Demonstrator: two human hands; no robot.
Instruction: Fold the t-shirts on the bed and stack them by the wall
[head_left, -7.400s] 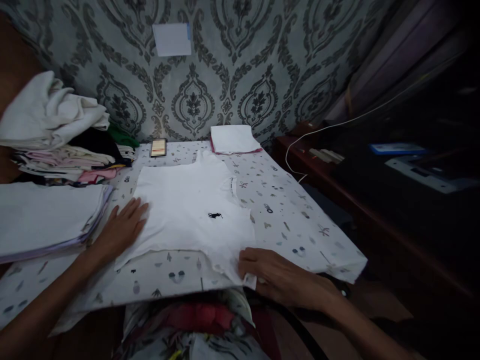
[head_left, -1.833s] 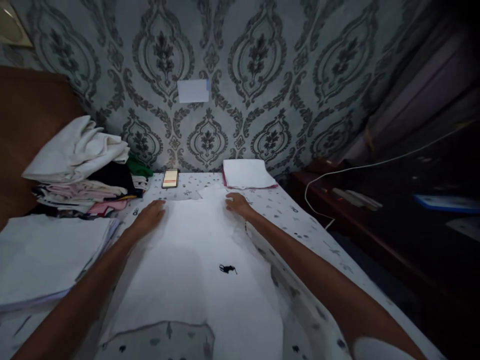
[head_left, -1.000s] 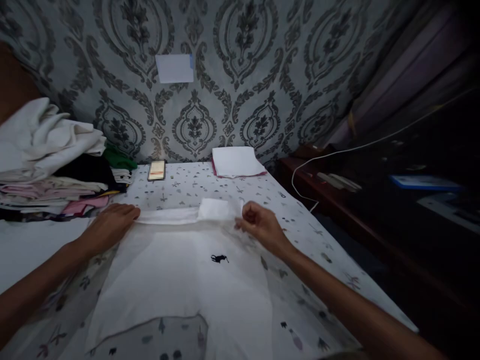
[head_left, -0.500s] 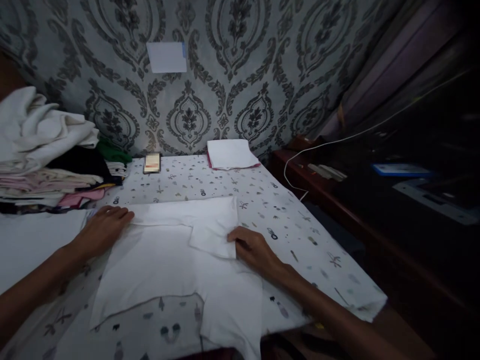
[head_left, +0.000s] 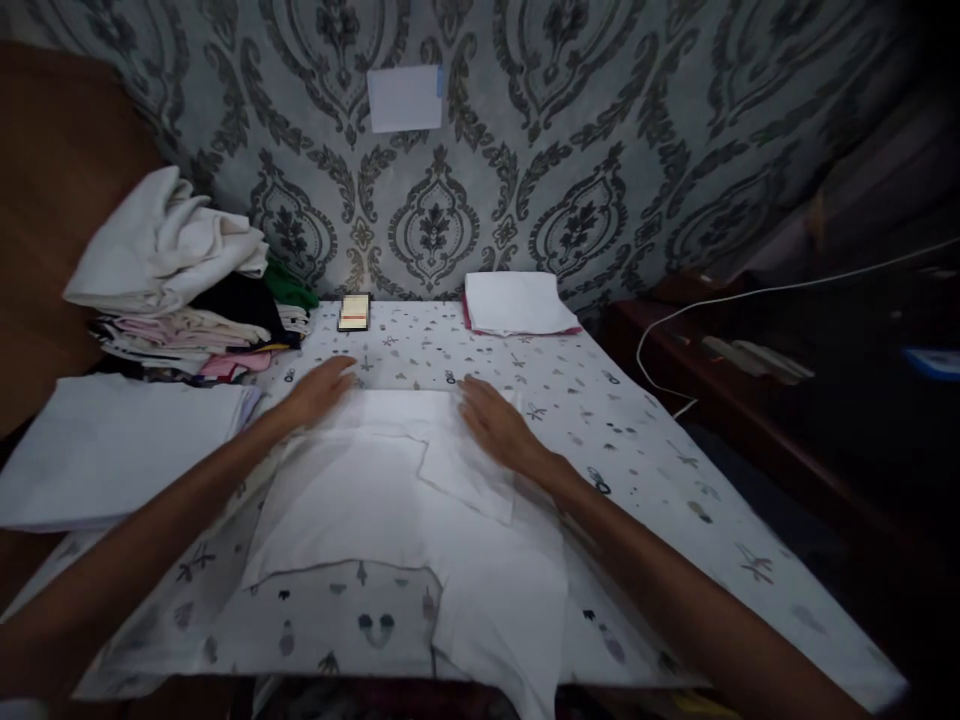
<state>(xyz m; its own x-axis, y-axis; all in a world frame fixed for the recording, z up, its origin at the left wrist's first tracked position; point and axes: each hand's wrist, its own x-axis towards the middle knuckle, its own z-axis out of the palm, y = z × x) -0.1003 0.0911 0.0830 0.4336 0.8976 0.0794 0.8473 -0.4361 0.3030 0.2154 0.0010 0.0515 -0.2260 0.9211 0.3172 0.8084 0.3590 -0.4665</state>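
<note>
Left hand (head_left: pixel 324 390) open, blurred, fingers toward two o'clock, at the far-left corner of a part-folded white shirt (head_left: pixel 345 495), right hand (head_left: pixel 495 420) open, palm down over its far edge, phone (head_left: pixel 354 312) beyond at eleven o'clock, screen writing unreadable.

Dim light leaves the frame's upper right nearly black; the left hand (head_left: pixel 319 392) and right hand (head_left: pixel 499 425) blur (only slightly).

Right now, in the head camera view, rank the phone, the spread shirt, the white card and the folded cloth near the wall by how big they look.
1. Spread shirt, largest but also nearest
2. Folded cloth
3. White card
4. Phone
</note>
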